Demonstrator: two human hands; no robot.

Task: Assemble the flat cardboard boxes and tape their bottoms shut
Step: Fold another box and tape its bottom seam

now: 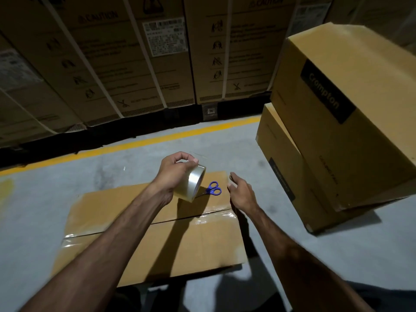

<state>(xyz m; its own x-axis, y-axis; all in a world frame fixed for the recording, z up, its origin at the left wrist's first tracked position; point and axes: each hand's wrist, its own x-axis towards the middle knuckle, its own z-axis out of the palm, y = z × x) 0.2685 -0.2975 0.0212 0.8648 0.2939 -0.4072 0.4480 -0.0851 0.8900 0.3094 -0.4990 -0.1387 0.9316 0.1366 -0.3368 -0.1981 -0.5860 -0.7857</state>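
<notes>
An assembled cardboard box (171, 248) stands on the floor in front of me, its two flaps closed on top with shiny clear tape along the centre seam. My left hand (173, 176) grips a roll of clear tape (191, 183) above the box's far part. Blue-handled scissors (213, 188) lie on the box top beside the roll. My right hand (242, 192) hovers with relaxed fingers at the box's far right corner, holding nothing.
Two cardboard boxes (344, 113) are stacked at the right, the upper one tilted. A wall of large strapped cartons (135, 59) lines the back behind a yellow floor line (135, 143). Grey concrete floor (33, 210) surrounds the box.
</notes>
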